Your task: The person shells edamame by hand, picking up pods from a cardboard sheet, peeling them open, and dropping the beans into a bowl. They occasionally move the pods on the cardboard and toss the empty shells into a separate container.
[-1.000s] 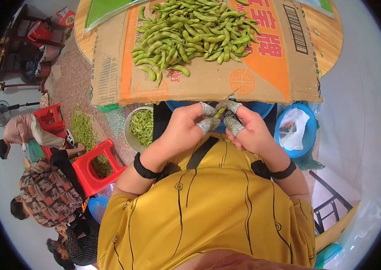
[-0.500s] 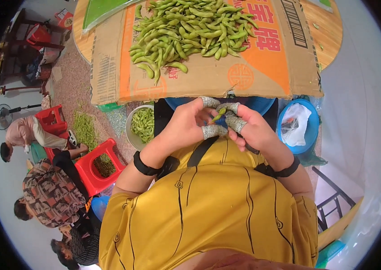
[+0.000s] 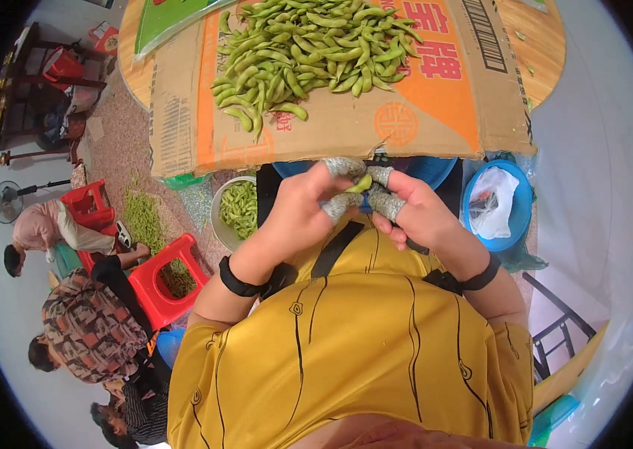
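Observation:
A green soybean pod (image 3: 362,184) is pinched between the fingertips of both hands, just below the cardboard edge. My left hand (image 3: 303,200) is closed on it from the left, with grey wrappings on the thumb and a finger. From the right, my right hand (image 3: 422,208) closes on the pod with similarly wrapped fingertips, its lower fingers curled. Something small and blue shows between the hands, too hidden to name. Ahead, a heap of soybean pods (image 3: 309,56) lies on the printed cardboard sheet (image 3: 436,127).
Left of my hands stands a pale bowl of pods (image 3: 239,209); to the right, a blue tub (image 3: 507,241) holds a white plastic bag. Another blue tub (image 3: 428,170) sits partly under the cardboard. Several people sit at the left near a red stool (image 3: 170,280) and pods on the floor.
My left fingers have shifted slightly around the pod, and more of its green end shows. The right hand has hardly moved. The whole view has shifted a little.

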Tool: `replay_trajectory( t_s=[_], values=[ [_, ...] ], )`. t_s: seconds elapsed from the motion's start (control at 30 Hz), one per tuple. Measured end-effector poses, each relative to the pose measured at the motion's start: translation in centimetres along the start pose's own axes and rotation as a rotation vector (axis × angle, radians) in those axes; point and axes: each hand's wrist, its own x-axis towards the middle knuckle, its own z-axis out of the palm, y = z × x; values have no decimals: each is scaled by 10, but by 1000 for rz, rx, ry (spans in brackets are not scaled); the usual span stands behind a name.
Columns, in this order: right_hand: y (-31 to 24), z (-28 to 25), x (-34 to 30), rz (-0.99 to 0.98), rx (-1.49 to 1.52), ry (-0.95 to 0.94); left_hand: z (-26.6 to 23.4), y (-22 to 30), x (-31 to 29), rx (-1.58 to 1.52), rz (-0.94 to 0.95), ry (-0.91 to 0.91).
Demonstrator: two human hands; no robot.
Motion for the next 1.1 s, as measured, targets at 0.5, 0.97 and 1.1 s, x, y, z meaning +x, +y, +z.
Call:
replay_trajectory(
  t_s=[0.5,0.97,1.1],
  values=[
    [-15,9,-8,26,-53,-19,-15,12,7,554,373,35],
    [-29,26,-11,-26,-73,-25,-3,8,8,486,337,305],
    [-27,23,-10,-7,-91,27,2,9,5,85,65,223]
  ],
)
